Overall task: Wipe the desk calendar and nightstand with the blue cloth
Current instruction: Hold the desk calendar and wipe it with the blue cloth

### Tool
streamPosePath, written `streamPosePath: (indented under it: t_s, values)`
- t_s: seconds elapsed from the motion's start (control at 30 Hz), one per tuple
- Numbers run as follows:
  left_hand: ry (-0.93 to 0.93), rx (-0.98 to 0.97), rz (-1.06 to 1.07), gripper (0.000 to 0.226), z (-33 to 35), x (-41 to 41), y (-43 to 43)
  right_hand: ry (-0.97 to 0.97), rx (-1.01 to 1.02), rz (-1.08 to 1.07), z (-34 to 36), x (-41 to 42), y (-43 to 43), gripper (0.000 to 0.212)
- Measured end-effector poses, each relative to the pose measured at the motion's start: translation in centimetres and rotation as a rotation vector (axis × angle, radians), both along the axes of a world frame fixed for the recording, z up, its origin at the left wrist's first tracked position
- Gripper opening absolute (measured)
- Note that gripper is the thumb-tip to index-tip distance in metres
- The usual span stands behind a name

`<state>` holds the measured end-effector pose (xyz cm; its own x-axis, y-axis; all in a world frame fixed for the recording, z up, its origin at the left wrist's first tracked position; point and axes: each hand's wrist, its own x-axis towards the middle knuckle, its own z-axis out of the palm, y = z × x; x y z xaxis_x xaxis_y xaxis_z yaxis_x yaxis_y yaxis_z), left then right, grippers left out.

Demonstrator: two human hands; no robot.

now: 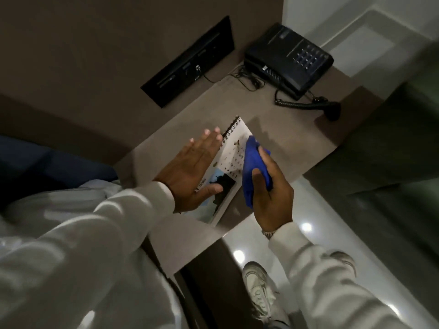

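A white spiral-bound desk calendar (231, 157) stands in the middle of the brown nightstand top (285, 138). My left hand (190, 169) holds it from its left side, fingers spread behind the page and thumb pressed on the photo at the front. My right hand (270, 193) grips the bunched blue cloth (253, 167), which presses against the calendar's right edge and printed face.
A black telephone (287, 60) with a coiled cord sits at the nightstand's far right corner. A black switch panel (190, 65) is set in the wall behind. White bedding (59, 210) lies left; glossy floor and my shoe (259, 286) are below.
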<state>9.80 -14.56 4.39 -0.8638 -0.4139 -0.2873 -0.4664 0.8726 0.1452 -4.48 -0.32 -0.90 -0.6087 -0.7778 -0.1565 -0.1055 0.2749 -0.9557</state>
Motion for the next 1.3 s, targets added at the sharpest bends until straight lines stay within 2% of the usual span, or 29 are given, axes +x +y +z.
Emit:
streamPosePath:
  t_s: [0.17, 0.3, 0.4, 0.43, 0.53, 0.57, 0.67, 0.9, 1.0, 1.17, 1.3]
  values:
    - [0.069, 0.079, -0.006, 0.089, -0.2, 0.0, 0.0, -0.101, -0.029, -0.124, -0.3, 1.1, -2.2, 0.045]
    - [0.105, 0.153, -0.015, 0.092, -0.3, 0.1, 0.0, -0.214, -0.039, -0.104, -0.7, 2.8, -4.3, 0.050]
    - [0.122, 0.176, -0.017, 0.095, -0.5, 0.1, -0.1, -0.200, -0.037, -0.149, -1.2, 4.0, -4.8, 0.079]
    - [0.137, 0.188, -0.013, 0.096, -0.5, 0.1, 0.0, -0.192, -0.038, -0.163, -1.5, 4.5, -4.7, 0.082]
    - [0.181, 0.188, -0.017, 0.092, -0.8, 0.1, 0.0, -0.206, -0.084, -0.151, -1.9, 6.7, -3.7, 0.047]
    - [0.196, 0.175, -0.028, 0.090, -0.9, 0.2, -0.1, -0.168, -0.120, -0.159, -2.0, 7.6, -3.2, 0.043]
    - [0.203, 0.180, -0.017, 0.089, -1.2, 0.2, -0.1, -0.054, -0.207, -0.178, -3.0, 10.2, -2.2, 0.044]
    - [0.222, 0.210, -0.016, 0.092, -1.5, 0.2, -0.3, 0.034, -0.194, -0.171, -3.5, 12.4, -1.7, 0.044]
    - [0.201, 0.210, -0.012, 0.095, -1.4, 0.1, -0.3, 0.057, -0.205, -0.170, -3.7, 11.1, -2.6, 0.042]
    - [0.166, 0.231, 0.014, 0.100, -1.3, -0.2, -0.2, 0.092, -0.084, -0.198, -3.6, 6.5, -5.5, 0.046]
    - [0.158, 0.244, 0.025, 0.103, -1.2, -0.3, -0.1, 0.050, -0.068, -0.203, -3.7, 4.6, -6.4, 0.045]
